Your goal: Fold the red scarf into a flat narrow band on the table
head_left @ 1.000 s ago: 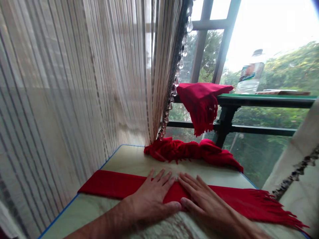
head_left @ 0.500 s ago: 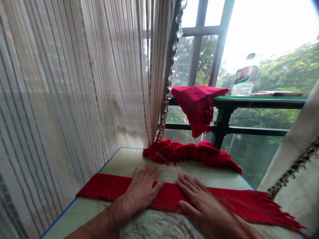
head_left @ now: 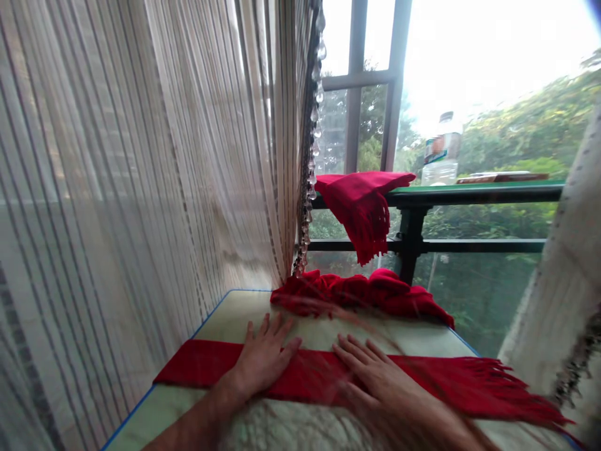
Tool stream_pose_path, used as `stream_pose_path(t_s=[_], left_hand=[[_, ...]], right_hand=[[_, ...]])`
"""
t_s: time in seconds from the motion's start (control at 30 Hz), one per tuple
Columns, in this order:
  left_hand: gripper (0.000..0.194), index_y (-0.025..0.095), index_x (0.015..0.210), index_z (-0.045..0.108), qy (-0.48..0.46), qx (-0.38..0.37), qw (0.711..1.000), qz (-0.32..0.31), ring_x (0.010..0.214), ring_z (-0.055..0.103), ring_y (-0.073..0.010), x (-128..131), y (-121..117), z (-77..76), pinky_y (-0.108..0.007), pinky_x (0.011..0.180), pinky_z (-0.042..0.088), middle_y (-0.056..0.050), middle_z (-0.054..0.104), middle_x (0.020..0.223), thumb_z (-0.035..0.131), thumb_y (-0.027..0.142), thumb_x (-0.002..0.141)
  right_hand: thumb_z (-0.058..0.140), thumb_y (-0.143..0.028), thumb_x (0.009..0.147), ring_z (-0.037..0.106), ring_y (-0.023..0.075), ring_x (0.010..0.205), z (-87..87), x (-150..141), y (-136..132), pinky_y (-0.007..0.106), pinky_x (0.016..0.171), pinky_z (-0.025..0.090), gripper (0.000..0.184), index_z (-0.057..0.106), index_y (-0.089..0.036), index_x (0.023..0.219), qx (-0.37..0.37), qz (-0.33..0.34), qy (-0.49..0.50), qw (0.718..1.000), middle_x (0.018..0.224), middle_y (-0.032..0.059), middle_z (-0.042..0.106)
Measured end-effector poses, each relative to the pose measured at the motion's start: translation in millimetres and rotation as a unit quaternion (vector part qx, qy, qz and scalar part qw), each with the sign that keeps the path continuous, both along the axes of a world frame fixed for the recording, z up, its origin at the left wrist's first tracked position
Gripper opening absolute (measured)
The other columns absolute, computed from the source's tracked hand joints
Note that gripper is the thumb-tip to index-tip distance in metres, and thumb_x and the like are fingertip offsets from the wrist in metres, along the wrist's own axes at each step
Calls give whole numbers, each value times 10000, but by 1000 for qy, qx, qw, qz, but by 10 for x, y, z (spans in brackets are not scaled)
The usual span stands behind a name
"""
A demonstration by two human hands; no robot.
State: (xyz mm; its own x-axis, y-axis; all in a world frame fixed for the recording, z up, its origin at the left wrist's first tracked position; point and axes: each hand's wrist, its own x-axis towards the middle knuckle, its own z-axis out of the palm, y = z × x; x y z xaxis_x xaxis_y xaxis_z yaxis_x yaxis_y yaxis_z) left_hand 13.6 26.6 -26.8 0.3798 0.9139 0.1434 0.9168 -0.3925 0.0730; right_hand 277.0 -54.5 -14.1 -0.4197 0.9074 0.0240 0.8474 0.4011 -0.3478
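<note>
A red scarf [head_left: 310, 376] lies folded in a long strip across the pale table [head_left: 220, 313], its fringe spread at the right end. My left hand [head_left: 265, 360] rests flat on it left of the middle, fingers spread toward the far edge. Lying flat on the scarf further right is my right hand [head_left: 369, 369], fingers stretched out and pointing away to the left. Neither hand grips the cloth. Behind them, a crumpled red cloth [head_left: 361, 294] lies along the table's far edge. Blurred strands cross the near view and partly cover the right hand.
Striped sheer curtains [head_left: 141, 156] with a beaded trim hang at the left. Beyond the table, a red fringed scarf [head_left: 359, 200] drapes over a dark railing [head_left: 493, 195]. A clear plastic bottle [head_left: 442, 153] stands on the ledge, beside flat items [head_left: 504, 178]. Another curtain [head_left: 539, 294] hangs at the right.
The view has shifted slightly, so the railing and bottle appear further left. Both hands stay flat on the scarf, with little movement relative to it.
</note>
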Motion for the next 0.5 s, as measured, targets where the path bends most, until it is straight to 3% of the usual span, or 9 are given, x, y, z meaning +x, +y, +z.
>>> stream_pose_path(t_s=[0.3, 0.4, 0.5], left_hand=[[589, 276, 1611, 393, 22, -10, 1000, 5, 1579, 183, -391, -57, 12, 55, -713, 1229, 168, -98, 256, 1706, 318, 534, 1086], [589, 309, 1618, 371, 40, -16, 999, 10, 1585, 163, -377, -288, 53, 73, -710, 1227, 164, -69, 239, 1709, 322, 545, 1080], [602, 290, 1625, 354, 58, -13, 998, 29, 1576, 185, -389, -750, 72, 73, -718, 1207, 203, -90, 253, 1698, 296, 544, 1083]], right_hand=[[410, -665, 1008, 208, 330, 1578, -32, 5, 21, 592, 1277, 151, 786, 362, -149, 1599, 6, 1, -6, 1000, 1680, 156, 254], [432, -661, 1004, 232, 332, 1574, -50, 19, 26, 593, 1277, 159, 768, 391, -167, 1590, 16, -1, 13, 1000, 1675, 147, 282], [430, -680, 999, 242, 337, 1572, -80, 34, 37, 593, 1279, 156, 777, 399, -173, 1586, 24, 2, 28, 999, 1672, 141, 299]])
